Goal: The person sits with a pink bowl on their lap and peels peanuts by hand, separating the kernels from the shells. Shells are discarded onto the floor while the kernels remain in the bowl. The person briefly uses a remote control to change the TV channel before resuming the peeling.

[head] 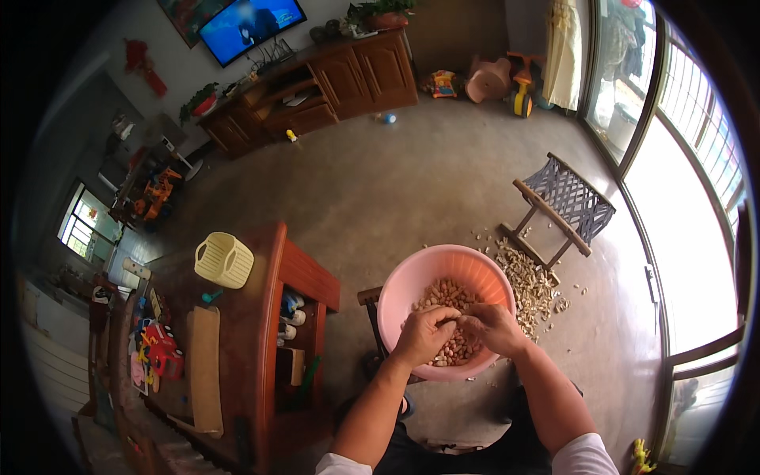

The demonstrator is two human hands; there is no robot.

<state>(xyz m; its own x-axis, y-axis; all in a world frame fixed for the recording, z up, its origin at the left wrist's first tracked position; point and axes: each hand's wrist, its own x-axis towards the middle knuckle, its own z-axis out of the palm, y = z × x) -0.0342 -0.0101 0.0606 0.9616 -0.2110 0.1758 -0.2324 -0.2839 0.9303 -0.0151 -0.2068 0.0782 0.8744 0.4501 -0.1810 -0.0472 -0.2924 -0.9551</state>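
Note:
In front of me a pink plastic basin (396, 279) rests on a low stool (369, 295), mostly hidden beneath it. Unshelled peanuts (449, 292) fill the far part of the basin, and reddish shelled kernels (458, 349) lie nearer to me. My left hand (424, 335) and my right hand (493, 328) meet above the basin, fingertips touching. Between the thumbs and fingers they pinch a small pale peanut (456, 316), largely covered by the fingers.
Empty peanut shells (530, 291) are heaped on the floor to the right, beside a folding stool (567, 196) with a woven seat. On the left, a wooden table (252, 332) bears a cream basket (228, 261), cardboard (205, 368) and toys. Sliding glass doors (644, 237) line the right.

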